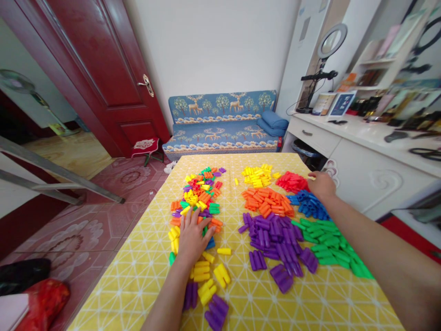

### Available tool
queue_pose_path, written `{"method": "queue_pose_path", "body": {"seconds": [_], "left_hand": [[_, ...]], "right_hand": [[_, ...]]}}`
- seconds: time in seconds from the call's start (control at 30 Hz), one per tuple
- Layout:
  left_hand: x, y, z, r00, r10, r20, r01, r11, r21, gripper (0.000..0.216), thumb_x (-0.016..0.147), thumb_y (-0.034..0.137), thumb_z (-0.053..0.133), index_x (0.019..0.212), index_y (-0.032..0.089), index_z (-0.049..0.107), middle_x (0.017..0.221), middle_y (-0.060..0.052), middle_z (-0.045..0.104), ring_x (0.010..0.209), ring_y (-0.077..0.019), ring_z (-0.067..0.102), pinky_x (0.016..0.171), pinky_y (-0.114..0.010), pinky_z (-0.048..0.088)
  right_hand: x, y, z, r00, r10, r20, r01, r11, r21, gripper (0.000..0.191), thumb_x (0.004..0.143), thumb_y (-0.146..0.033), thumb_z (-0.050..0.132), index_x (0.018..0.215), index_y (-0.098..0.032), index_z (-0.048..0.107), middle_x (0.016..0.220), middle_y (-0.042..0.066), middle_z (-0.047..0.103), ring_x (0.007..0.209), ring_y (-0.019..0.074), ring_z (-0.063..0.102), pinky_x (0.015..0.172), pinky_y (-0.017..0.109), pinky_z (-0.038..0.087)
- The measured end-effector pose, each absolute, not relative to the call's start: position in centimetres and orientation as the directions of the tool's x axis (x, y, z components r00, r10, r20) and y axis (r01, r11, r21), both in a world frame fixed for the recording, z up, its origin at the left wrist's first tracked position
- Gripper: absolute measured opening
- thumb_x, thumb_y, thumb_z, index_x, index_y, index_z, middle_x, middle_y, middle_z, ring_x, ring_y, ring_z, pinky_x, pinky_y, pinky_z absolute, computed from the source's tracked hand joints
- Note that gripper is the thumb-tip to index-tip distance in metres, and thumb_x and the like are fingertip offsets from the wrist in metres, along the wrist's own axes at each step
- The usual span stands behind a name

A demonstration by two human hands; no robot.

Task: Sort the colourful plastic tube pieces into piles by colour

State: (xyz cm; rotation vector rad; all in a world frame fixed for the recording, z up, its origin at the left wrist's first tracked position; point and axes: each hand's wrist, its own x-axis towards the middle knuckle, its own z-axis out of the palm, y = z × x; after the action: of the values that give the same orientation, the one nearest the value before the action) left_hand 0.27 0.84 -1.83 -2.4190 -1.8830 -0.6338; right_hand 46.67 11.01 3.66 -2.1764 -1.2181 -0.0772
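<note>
My left hand [191, 236] lies palm down with fingers spread over a mixed pile of small plastic tubes [203, 195] in yellow, orange, purple, green, red and blue. Its fingers touch the pile and hide part of it. At the right edge of the table, my right hand [322, 186] reaches beside a heap of red tubes [292, 182], its fingertips a little apart and nothing visible between them. Sorted by colour nearby are heaps of yellow tubes [257, 175], orange tubes [268, 202], blue tubes [312, 205], purple tubes [275, 236] and green tubes [334, 246].
A yellow patterned cloth [237, 285] covers the table. Beyond it stands a blue sofa [223, 131]. A white dresser [375, 161] with a ring light [332, 41] is on the right. On the left are a red door [93, 59] and a small stool [146, 147].
</note>
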Motion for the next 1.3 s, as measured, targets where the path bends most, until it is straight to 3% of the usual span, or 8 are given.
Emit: {"method": "queue_pose_path", "body": {"seconds": [0.2, 0.27, 0.33, 0.43, 0.57, 0.73, 0.97, 1.3], "left_hand": [[0.4, 0.7, -1.5, 0.182, 0.928, 0.324, 0.928, -0.271, 0.254, 0.032, 0.087, 0.047, 0.054, 0.111, 0.033, 0.070, 0.142, -0.007, 0.048, 0.140, -0.0334, 0.028, 0.114, -0.060, 0.019], [0.4, 0.6, -1.5, 0.182, 0.929, 0.321, 0.928, -0.270, 0.257, 0.033, 0.087, 0.048, 0.054, 0.111, 0.033, 0.070, 0.142, -0.007, 0.048, 0.140, -0.0335, 0.028, 0.113, -0.061, 0.019], [0.4, 0.6, -1.5, 0.183, 0.930, 0.317, 0.928, -0.270, 0.258, 0.033, 0.086, 0.048, 0.054, 0.110, 0.033, 0.071, 0.142, -0.007, 0.048, 0.140, -0.0339, 0.028, 0.113, -0.060, 0.020], [0.3, 0.6, -1.6, 0.182, 0.929, 0.323, 0.927, -0.271, 0.258, 0.033, 0.086, 0.048, 0.055, 0.110, 0.032, 0.071, 0.143, -0.006, 0.047, 0.140, -0.0341, 0.028, 0.113, -0.060, 0.020], [0.3, 0.6, -1.6, 0.180, 0.922, 0.344, 0.923, -0.279, 0.264, 0.032, 0.087, 0.048, 0.053, 0.109, 0.032, 0.071, 0.143, -0.006, 0.047, 0.140, -0.0329, 0.027, 0.114, -0.060, 0.019], [0.2, 0.5, -1.5, 0.192, 0.919, 0.344, 0.918, -0.292, 0.268, 0.031, 0.088, 0.045, 0.052, 0.109, 0.032, 0.071, 0.140, -0.006, 0.049, 0.140, -0.0326, 0.028, 0.113, -0.060, 0.020], [0.2, 0.4, -1.2, 0.191, 0.922, 0.337, 0.914, -0.292, 0.282, 0.030, 0.090, 0.040, 0.050, 0.110, 0.032, 0.070, 0.139, -0.007, 0.051, 0.139, -0.0326, 0.030, 0.113, -0.061, 0.020], [0.1, 0.3, -1.2, 0.202, 0.918, 0.340, 0.900, -0.311, 0.306, 0.029, 0.090, 0.038, 0.050, 0.109, 0.031, 0.071, 0.137, -0.006, 0.052, 0.139, -0.0320, 0.031, 0.113, -0.060, 0.021]], "right_hand": [[38.1, 8.2, 4.5, 0.390, 0.768, 0.508, 0.808, -0.020, -0.589, 0.030, 0.080, -0.019, 0.049, 0.105, -0.017, 0.067, 0.112, 0.009, 0.063, 0.084, 0.0150, 0.063, 0.082, 0.028, 0.049], [33.1, 5.6, 4.0, 0.263, 0.786, 0.560, 0.654, 0.282, -0.702, 0.025, 0.081, -0.023, 0.051, 0.099, -0.017, 0.067, 0.105, 0.008, 0.065, 0.084, 0.0169, 0.062, 0.080, 0.031, 0.050], [27.9, 2.5, 3.0, 0.174, 0.832, 0.527, 0.475, 0.398, -0.785, 0.021, 0.082, -0.025, 0.052, 0.097, -0.020, 0.066, 0.102, 0.006, 0.066, 0.085, 0.0176, 0.062, 0.079, 0.033, 0.051], [21.3, -1.8, 0.9, 0.052, 0.913, 0.404, 0.263, 0.378, -0.888, 0.020, 0.081, -0.021, 0.053, 0.096, -0.022, 0.065, 0.103, 0.005, 0.066, 0.084, 0.0169, 0.063, 0.075, 0.032, 0.052], [16.9, -4.2, -1.6, 0.004, 0.930, 0.367, 0.194, 0.360, -0.913, 0.022, 0.080, -0.017, 0.053, 0.094, -0.023, 0.067, 0.101, 0.005, 0.067, 0.094, 0.0188, 0.062, 0.077, 0.031, 0.052], [16.5, -3.9, -3.3, 0.030, 0.919, 0.394, 0.251, 0.374, -0.893, 0.021, 0.078, -0.014, 0.054, 0.091, -0.022, 0.068, 0.100, 0.005, 0.067, 0.099, 0.0199, 0.061, 0.089, 0.036, 0.049], [16.3, -4.1, -3.2, -0.213, 0.888, 0.406, 0.408, 0.459, -0.790, 0.047, 0.073, -0.010, 0.057, 0.117, -0.027, 0.064, 0.122, 0.005, 0.064, 0.115, 0.0227, 0.055, 0.102, 0.044, 0.040], [16.1, -4.0, -3.4, -0.234, 0.895, 0.381, 0.492, 0.447, -0.747, 0.042, 0.070, -0.006, 0.060, 0.107, -0.026, 0.066, 0.106, 0.005, 0.068, 0.100, 0.0235, 0.060, 0.091, 0.041, 0.046]]}}
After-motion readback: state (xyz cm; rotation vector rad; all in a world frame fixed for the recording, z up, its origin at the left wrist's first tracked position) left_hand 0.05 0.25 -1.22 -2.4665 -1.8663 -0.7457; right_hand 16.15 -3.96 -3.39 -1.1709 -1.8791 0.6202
